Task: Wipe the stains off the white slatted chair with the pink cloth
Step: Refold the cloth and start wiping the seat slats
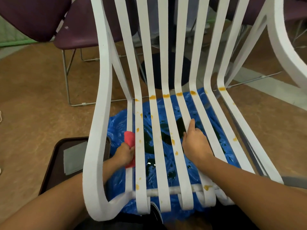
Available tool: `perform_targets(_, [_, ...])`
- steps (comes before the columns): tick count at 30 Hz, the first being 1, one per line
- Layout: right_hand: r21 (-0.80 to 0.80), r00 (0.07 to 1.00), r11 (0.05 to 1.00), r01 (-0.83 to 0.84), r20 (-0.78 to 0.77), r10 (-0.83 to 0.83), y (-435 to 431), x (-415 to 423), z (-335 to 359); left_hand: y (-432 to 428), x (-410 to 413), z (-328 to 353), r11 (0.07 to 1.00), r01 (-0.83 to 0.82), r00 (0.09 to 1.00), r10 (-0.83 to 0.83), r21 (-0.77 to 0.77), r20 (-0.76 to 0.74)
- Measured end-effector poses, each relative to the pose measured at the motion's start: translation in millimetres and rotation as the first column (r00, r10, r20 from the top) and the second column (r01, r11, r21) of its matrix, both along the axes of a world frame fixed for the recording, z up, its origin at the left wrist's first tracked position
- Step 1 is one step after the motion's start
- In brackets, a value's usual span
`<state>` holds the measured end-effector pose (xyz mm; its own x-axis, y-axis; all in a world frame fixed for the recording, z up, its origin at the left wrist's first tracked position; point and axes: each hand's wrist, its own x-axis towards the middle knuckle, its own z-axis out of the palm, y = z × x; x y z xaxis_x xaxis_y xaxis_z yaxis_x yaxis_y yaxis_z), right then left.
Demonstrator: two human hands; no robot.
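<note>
The white slatted chair (156,130) fills the view, its seat slats running toward me. Orange stains (166,95) dot the bend where seat meets back, and more speckle the slats lower down. My left hand (124,154) reaches under the left armrest and grips the pink cloth (129,138) against the leftmost seat slat. My right hand (195,141) lies on the middle slats with its fingers stretched forward, holding nothing.
A blue plastic sheet (116,123) with dark wet patches lies under the seat. A dark brown tray (54,163) with a grey sheet sits at the left. Purple chairs (41,15) and a dark round table base (166,68) stand behind on the brown floor.
</note>
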<state>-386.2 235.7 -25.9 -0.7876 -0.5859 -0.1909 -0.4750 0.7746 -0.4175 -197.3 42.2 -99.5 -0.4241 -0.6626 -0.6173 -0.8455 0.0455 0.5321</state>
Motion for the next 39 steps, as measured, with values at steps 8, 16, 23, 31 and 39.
perform_targets(8, [-0.035,1.000,0.999,-0.008,-0.010,0.008,1.2,-2.1,-1.2,-55.7,-71.3,10.1,0.983,-0.174,0.981,0.169,-0.058,-0.092])
perform_targets(16, [-0.035,1.000,0.999,0.000,-0.021,-0.001,0.2,-2.3,-1.5,-97.5,-117.0,28.1,0.938,-0.334,0.926,0.346,0.096,-0.151])
perform_targets(23, [-0.026,0.999,1.000,-0.009,-0.031,0.008,-0.5,-2.3,-2.0,-123.6,-138.3,23.7,0.973,-0.232,0.957,0.225,-0.019,-0.182])
perform_targets(31, [-0.026,1.000,1.000,0.003,-0.021,-0.004,-0.8,-1.4,0.2,-97.5,-126.7,23.1,0.949,-0.292,0.944,0.265,-0.121,-0.195])
perform_targets(39, [-0.053,1.000,0.998,0.016,0.017,-0.015,-1.0,1.0,7.2,-49.2,-87.4,31.8,0.924,-0.381,0.898,0.370,0.000,-0.238])
